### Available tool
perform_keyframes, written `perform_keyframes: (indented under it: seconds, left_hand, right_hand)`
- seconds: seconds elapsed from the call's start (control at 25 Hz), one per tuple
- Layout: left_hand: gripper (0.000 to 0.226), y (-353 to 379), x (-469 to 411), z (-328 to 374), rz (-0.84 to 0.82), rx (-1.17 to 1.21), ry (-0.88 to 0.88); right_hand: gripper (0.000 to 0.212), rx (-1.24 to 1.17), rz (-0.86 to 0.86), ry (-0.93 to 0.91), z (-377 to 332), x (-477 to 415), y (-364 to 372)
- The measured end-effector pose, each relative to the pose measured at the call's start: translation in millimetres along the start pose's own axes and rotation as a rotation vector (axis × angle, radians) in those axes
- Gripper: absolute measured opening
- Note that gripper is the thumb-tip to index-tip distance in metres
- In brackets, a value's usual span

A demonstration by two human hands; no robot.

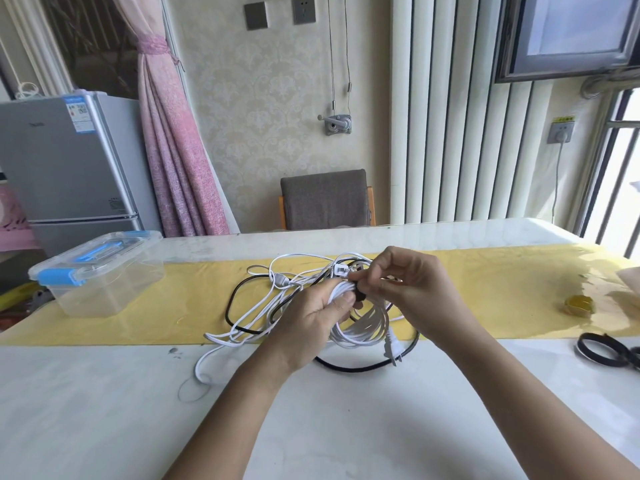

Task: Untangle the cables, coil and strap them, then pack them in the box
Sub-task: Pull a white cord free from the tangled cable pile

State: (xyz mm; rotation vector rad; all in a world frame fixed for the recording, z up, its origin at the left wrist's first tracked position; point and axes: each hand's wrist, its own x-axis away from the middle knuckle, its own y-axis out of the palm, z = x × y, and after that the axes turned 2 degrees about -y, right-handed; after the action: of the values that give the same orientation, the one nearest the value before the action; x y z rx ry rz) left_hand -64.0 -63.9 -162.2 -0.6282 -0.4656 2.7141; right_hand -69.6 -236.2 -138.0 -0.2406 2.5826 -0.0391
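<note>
Both hands meet above the yellow runner (138, 323). Left hand (311, 317) grips the white coil (360, 329), and right hand (412, 289) pinches a black strap (360, 295) at its top. Tangled cables (249, 323) lie beneath. The closed box (97, 275) sits well left.

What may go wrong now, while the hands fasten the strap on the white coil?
The black strap pinched by the right hand may trap a loose strand, since the white coil in the left hand lies over the tangled black cable. The plug hangs free and could pull a loop loose.
</note>
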Motion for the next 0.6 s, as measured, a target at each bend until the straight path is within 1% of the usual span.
perform_keyframes:
  seconds: [0.08,0.16,0.2,0.28,0.36,0.4,0.52,0.6]
  left_hand:
    - [0.022,2.5,-0.5,5.9,0.033,0.019,-0.016]
    - [0.026,-3.3,-1.5,11.8,0.154,0.102,-0.060]
    - [0.027,-11.8,-1.7,14.6,0.259,0.185,-0.085]
    - [0.026,-38.1,-1.2,18.3,0.507,0.369,-0.120]
    - [0.024,-76.0,4.3,17.6,0.727,0.485,-0.171]
    - [0.023,-96.7,9.5,13.8,0.816,0.504,-0.205]
    - [0.026,-148.9,32.7,-9.6,1.040,0.530,-0.330]
    - [0.027,-170.8,49.5,-26.5,1.113,0.547,-0.410]
  right_hand:
    - [0.008,-0.036,0.035,-0.003,2.3,-1.6,-1.1]
    - [0.005,0.025,0.095,-0.005,10.6,-2.4,-3.4]
    - [0.007,0.121,0.130,-0.002,17.1,-2.1,-5.3]
    - [0.010,0.441,0.169,-0.013,32.5,-1.2,-10.8]
    - [0.015,0.741,0.125,-0.030,47.0,0.9,-13.3]
    - [0.018,0.814,0.091,-0.032,53.0,1.7,-12.3]
    - [0.024,0.873,0.025,-0.025,60.8,2.3,-7.7]
    - [0.027,0.898,-0.006,0.012,60.5,3.1,-5.0]
